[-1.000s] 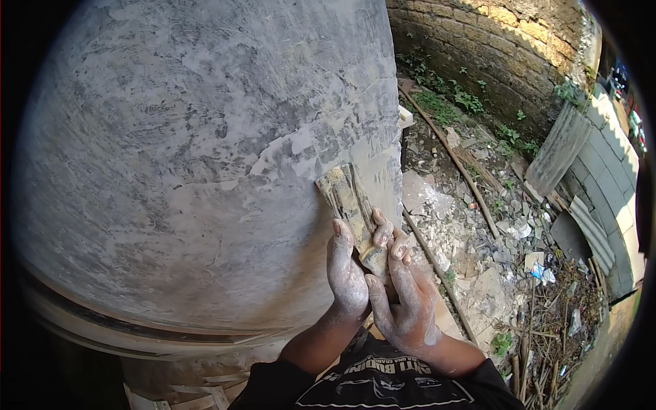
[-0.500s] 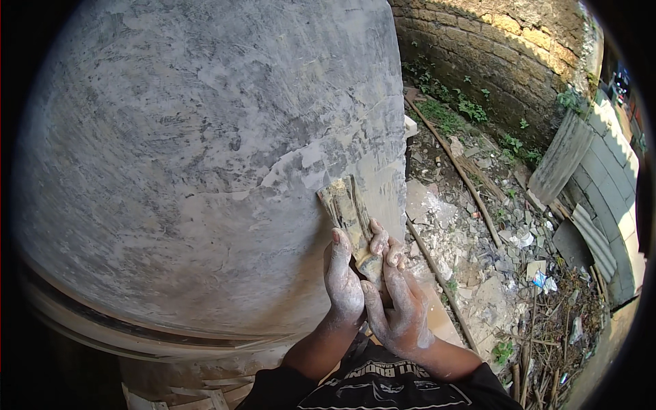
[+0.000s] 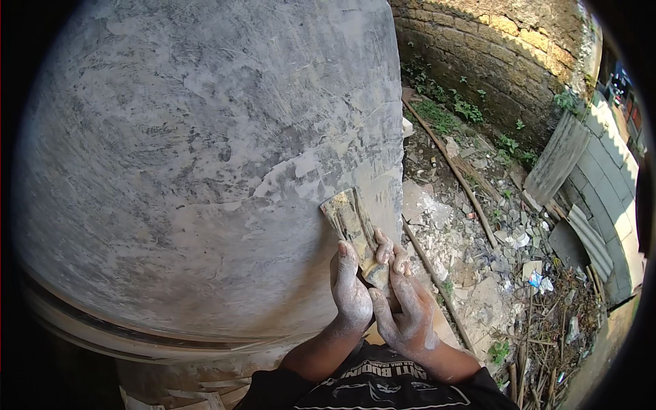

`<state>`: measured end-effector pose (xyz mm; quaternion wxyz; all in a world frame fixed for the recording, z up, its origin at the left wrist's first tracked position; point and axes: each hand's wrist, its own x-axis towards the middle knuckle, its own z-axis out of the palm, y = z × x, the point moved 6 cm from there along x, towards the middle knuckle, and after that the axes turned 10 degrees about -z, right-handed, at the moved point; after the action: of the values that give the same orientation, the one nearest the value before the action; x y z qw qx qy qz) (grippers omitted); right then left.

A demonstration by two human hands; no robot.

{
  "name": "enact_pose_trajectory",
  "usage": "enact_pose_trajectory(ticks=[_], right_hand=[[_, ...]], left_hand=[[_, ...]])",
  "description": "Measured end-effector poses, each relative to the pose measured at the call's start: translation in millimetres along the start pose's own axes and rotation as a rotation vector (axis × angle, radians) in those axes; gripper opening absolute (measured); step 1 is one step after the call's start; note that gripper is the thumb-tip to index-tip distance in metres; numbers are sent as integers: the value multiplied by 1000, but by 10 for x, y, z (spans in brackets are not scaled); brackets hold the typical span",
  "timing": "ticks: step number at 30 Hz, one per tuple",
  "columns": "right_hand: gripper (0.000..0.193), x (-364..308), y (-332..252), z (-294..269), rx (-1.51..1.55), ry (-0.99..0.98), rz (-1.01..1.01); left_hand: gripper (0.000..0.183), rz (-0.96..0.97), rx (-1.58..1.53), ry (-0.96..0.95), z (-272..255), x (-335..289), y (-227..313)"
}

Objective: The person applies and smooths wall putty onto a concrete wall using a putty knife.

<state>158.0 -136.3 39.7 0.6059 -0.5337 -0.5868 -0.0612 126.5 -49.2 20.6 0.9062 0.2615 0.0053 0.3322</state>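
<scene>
Grey plaster [image 3: 205,137] backs our scraper [image 3: 350,219], now slightly lower in view; our left hand [image 3: 351,294] and right hand [image 3: 408,311] stay curled around it, grip seemingly steady.

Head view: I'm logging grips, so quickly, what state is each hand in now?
Left hand: closed, holding the putty knife.
Right hand: closed, also holding the putty knife, lower down.

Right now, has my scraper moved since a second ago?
Yes, slightly: the scraper sits a bit lower against the pale patch on the plastered surface.
</scene>
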Motion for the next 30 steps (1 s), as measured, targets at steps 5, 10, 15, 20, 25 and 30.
enact_pose_trajectory(ticks=[5,10,15,20,25,30], right_hand=[[39,43,55,-89,18,-11,43],[46,161,25,-169,29,-103,44],[34,167,-3,-199,1,-24,44],[45,-21,127,-181,-39,-106,94],[44,109,22,-230,-96,-24,-1],[43,-94,137,-182,-63,19,33]], left_hand=[[52,46,-25,21,55,31,-57],[53,67,-37,-35,161,93,-37],[55,43,-75,-80,272,111,-35],[53,39,60,39,67,99,-172],[52,-16,-70,4,228,162,-147],[51,-64,-17,48,7,92,-268]])
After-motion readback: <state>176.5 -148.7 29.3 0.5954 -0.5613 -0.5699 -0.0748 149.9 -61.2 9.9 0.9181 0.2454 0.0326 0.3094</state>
